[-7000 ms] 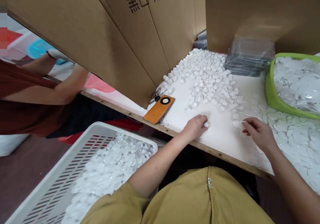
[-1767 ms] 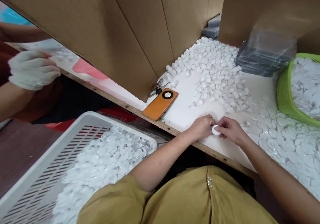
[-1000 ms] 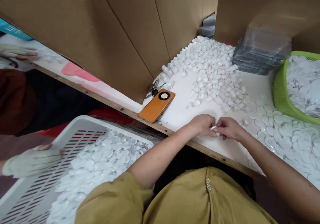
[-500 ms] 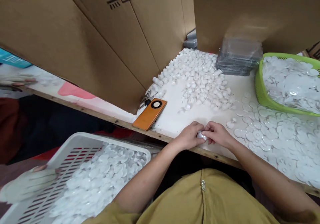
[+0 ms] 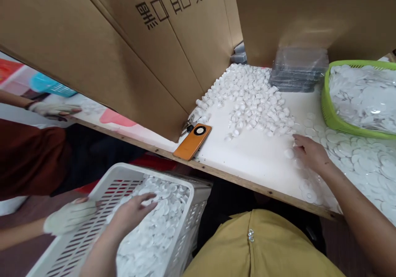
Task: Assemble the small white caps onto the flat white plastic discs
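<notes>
Left hand (image 5: 131, 213) rests loosely spread on white caps (image 5: 148, 235) in the white crate (image 5: 93, 198), right hand (image 5: 311, 153) fingering flat discs (image 5: 349, 153) scattered across the surface (image 5: 253, 157), gripping nothing.

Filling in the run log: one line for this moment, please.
left hand: over white crate | right hand: on flat discs

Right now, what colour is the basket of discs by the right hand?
Bright green basket, just beyond the right hand; clearest in the head view.
</notes>
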Tool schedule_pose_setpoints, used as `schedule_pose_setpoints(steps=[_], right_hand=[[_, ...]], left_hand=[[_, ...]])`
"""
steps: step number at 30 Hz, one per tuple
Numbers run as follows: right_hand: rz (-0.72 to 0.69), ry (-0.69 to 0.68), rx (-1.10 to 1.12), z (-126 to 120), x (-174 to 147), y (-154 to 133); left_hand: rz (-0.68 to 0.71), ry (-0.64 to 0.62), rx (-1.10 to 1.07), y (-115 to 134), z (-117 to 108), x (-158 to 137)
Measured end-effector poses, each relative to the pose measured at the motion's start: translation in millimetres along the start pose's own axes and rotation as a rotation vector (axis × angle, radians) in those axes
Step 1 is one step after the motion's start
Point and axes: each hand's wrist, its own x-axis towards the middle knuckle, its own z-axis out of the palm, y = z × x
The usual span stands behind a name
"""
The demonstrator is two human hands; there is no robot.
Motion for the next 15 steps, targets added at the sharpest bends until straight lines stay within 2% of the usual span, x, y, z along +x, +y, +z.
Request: schedule_pose_setpoints(steps=[2,4,5,7,9,10,12,15], right_hand=[[0.139,-0.043,0.272,2.5,-4.0,-17.0],[0.2,-0.195,0.54,10.4,-9.9,-37.9],[0.213,-0.295,0.638,16.9,-13.3,-48.5],[0.269,-0.5,0.8,33.4,-19.6,-67.1],[0.321,-0.62,0.881,50.4,-24.0,-79.8],[0.336,-0.639,0.869,57.2,-25.4,-83.5],[0.349,-0.642,0.758,64.9,-26.6,-85.6],[0.262,-0.536,0.324,58.6,-24.7,-78.0]], left_hand=[[0.109,0.128,-0.094,48.2,7.1,4.8],[0.269,0.226,-0.222,109.6,14.6,10.5],[0.374,0.231,-0.296,141.2,19.6,12.3],[0.607,0.153,-0.416,199.8,32.9,13.0],[0.817,0.016,-0.474,246.0,49.3,12.1],[0.884,-0.04,-0.476,263.3,57.4,12.2],[0.926,-0.093,-0.435,287.2,70.8,15.1],[0.904,-0.093,-0.315,303.5,79.6,24.5]])
